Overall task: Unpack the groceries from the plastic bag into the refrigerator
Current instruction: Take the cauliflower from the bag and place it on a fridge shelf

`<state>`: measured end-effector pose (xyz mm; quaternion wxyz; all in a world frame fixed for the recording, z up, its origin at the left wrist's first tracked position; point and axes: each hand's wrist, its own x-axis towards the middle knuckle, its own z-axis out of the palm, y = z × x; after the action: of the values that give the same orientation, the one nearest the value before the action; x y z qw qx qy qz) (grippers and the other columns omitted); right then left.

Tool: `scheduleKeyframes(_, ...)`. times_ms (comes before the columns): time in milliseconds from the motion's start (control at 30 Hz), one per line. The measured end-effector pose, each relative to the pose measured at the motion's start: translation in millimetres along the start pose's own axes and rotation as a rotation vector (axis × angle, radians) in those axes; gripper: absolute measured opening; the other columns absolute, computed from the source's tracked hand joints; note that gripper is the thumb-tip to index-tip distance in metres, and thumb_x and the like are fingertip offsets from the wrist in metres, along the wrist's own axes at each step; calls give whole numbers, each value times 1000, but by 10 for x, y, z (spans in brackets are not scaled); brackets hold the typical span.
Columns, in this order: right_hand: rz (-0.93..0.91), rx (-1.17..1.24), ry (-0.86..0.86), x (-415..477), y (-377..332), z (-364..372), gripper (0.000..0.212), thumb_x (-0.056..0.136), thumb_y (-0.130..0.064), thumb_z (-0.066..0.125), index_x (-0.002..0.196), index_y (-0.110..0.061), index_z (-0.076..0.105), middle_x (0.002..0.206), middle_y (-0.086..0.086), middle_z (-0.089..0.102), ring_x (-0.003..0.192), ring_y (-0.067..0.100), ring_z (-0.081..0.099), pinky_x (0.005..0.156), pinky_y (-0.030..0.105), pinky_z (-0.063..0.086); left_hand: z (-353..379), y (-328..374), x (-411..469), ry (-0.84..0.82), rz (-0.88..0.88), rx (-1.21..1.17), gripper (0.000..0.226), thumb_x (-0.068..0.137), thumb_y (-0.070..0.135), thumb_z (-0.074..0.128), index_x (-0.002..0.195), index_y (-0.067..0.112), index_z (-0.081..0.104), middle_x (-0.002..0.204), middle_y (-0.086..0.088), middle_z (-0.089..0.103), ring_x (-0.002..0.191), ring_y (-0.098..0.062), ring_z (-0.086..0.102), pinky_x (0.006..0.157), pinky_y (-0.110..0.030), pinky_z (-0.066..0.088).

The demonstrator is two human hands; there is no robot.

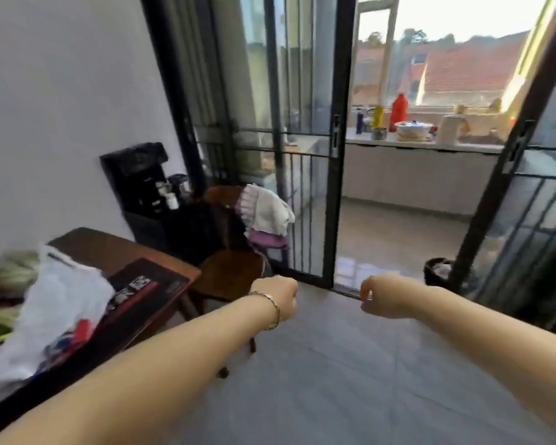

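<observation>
Arms outstretched, left hand [281, 298], right hand [381, 295] curled

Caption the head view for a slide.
Both arms stretch forward, left hand and right hand curled, bag on the table at left, open sliding door ahead.

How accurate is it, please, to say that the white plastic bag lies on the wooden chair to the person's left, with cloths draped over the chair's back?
Not quite: the head view shows the white plastic bag on the dark wooden table, not on the wooden chair. It is to the person's left, and cloths do hang over the chair's back.
</observation>
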<state>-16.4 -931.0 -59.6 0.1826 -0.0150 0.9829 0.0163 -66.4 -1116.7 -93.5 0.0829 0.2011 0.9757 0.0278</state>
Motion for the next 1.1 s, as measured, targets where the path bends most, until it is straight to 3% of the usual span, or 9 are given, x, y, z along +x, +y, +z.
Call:
scheduleKeyframes(133, -158, 9, 23, 364, -1398, -114, 29, 94, -27, 44, 113, -14, 62, 118, 7, 61, 102, 24, 56, 83, 27, 43, 71, -1456, -954, 76, -254, -25, 25, 92, 19, 39, 110, 16, 57, 120, -8, 60, 109, -31, 57, 87, -37, 46)
scheduleKeyframes(300, -347, 55, 20, 584, -2789, -135, 14, 90, -23, 49, 90, -22, 64, 98, 1, 63, 85, 18, 55, 74, 25, 44, -11, -2733, -2007, 212, -535, -102, 27, 93, 17, 41, 116, 16, 56, 124, -9, 57, 112, -31, 55, 88, -35, 44)
scheduleKeyframes(567, -645, -84, 20, 1074, -4625, -311, 23, 91, -27, 54, 107, -17, 67, 107, -1, 67, 95, 17, 62, 86, 29, 52, 102, -4097, -2972, 314, -839, -108, 28, 94, 17, 39, 117, 14, 55, 117, -7, 58, 100, -29, 56, 73, -33, 43)
scheduleKeyframes(667, -730, -56, 32, 1408, -5126, -278, 26, 91, -29, 53, 113, -20, 65, 111, -1, 65, 94, 18, 62, 85, 32, 53, 180, -4419, -2908, 353, -861, -78, 34, 91, 19, 45, 124, 16, 52, 126, -4, 54, 109, -27, 53, 88, -37, 45)
scheduleKeyframes(767, -843, 23, 33, 1743, -5564, -202, 32, 93, -31, 52, 122, -21, 58, 117, -1, 63, 102, 18, 61, 90, 32, 52, 254, -4760, -2710, 326, -763, -24, 47, 91, 25, 48, 137, 19, 39, 146, 1, 37, 130, -20, 40, 105, -34, 34)
scheduleKeyframes(867, -1019, 130, 35, 1943, -5966, -143, 41, 91, -34, 56, 127, -15, 52, 119, 3, 60, 107, 19, 57, 90, 30, 47, 290, -5078, -2502, 166, -639, 56, 62, 90, 42, 49, 145, 23, 26, 155, 4, 19, 142, -14, 21, 115, -32, 22)
scheduleKeyframes(967, -1144, 179, -49, 2096, -6371, 1, 53, 84, -35, 66, 129, -14, 46, 121, 5, 54, 111, 21, 51, 87, 29, 42, 295, -5400, -2435, -232, -538, 186, 95, 75, 63, 59, 148, 30, 9, 158, 7, 5, 146, -16, 1, 118, -37, 7)
scheduleKeyframes(1033, -1149, 153, -148, 2199, -6602, 118, 66, 79, -38, 71, 133, -17, 40, 123, 4, 52, 114, 22, 50, 87, 30, 42, 299, -5581, -2445, -393, -489, 287, 104, 68, 60, 68, 148, 30, 9, 158, 5, 6, 146, -18, -4, 117, -41, 2)
scheduleKeyframes(1100, -1116, 121, -217, 2289, -6767, 261, 68, 76, -42, 73, 131, -16, 42, 123, 4, 55, 112, 22, 52, 85, 31, 45, 323, -5715, -2469, -406, -434, 329, 91, 71, 47, 71, 145, 28, 22, 154, 2, 19, 146, -19, 2, 116, -47, 2)
